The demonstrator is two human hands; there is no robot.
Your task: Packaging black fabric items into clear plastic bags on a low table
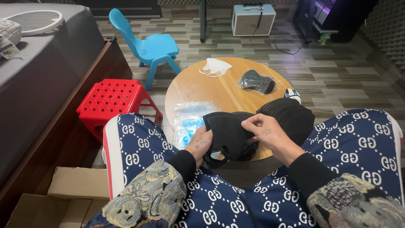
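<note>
Both hands meet over the near edge of the round wooden table (219,90). The left hand (199,143) grips a black mask (228,131) from below, and the right hand (268,133) pinches its top edge, fingers curled, wrist bent down

Masks (228,135) on table (219,90), stool (112,99) left, chair (147,46) behind

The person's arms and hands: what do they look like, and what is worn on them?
Both arms wear black inner sleeves under patterned, tapestry-like outer sleeves in grey, blue and tan. The left hand and the right hand are bare, each with small dark markings on the back.
</note>
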